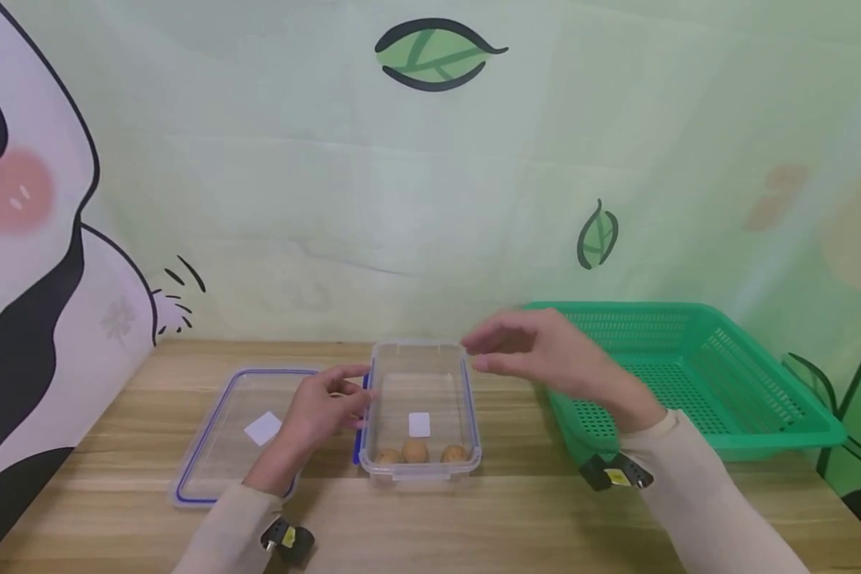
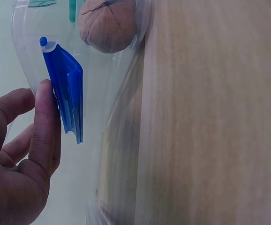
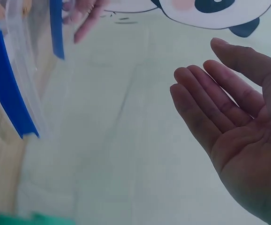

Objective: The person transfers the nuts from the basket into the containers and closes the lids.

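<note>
A clear plastic box with blue side clips stands on the wooden table, with three walnuts at its near end. My left hand rests against the box's left side, its fingers touching the blue clip. A walnut shows through the wall in the left wrist view. My right hand hovers above the box's far right corner, fingers straight, palm bare and holding nothing.
The box's clear lid with a blue rim lies flat to the left. A green perforated basket stands at the right. A printed cloth backdrop hangs behind the table.
</note>
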Action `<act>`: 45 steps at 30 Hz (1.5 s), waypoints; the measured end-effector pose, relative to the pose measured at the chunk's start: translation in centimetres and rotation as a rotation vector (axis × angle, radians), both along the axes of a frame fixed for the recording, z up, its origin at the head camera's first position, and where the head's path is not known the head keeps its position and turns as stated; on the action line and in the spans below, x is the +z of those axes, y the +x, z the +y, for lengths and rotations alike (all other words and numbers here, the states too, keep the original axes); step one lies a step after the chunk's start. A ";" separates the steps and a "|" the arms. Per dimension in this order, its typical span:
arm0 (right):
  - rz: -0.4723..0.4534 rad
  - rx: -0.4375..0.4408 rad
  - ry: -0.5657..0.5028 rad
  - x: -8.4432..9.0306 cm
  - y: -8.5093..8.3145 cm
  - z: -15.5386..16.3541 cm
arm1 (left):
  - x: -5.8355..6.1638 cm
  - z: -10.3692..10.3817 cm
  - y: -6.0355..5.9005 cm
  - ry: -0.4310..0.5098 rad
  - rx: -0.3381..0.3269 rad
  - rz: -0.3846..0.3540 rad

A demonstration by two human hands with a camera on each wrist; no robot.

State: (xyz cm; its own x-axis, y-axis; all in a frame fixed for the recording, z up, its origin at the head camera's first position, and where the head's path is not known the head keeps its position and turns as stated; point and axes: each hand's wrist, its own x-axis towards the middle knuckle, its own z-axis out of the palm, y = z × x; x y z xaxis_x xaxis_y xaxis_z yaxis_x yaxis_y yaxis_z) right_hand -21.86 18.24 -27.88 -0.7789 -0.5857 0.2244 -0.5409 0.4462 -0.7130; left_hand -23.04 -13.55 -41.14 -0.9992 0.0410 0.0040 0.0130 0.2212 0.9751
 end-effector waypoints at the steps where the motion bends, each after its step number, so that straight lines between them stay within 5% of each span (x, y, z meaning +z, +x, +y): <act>1: 0.008 -0.011 0.009 0.3 -0.2 0.3 | 0.0 0.0 0.0 -0.001 0.000 0.000; 10: 0.057 -0.102 0.080 2.4 -2.3 2.9 | 0.0 -0.1 0.1 -0.012 0.006 -0.006; 23: -0.005 -0.237 0.125 2.1 -5.6 8.3 | -0.1 0.1 0.0 -0.012 0.013 -0.009; 45: -0.103 -0.330 0.234 -1.6 -8.5 12.3 | 0.0 -0.1 0.4 -0.030 0.014 -0.019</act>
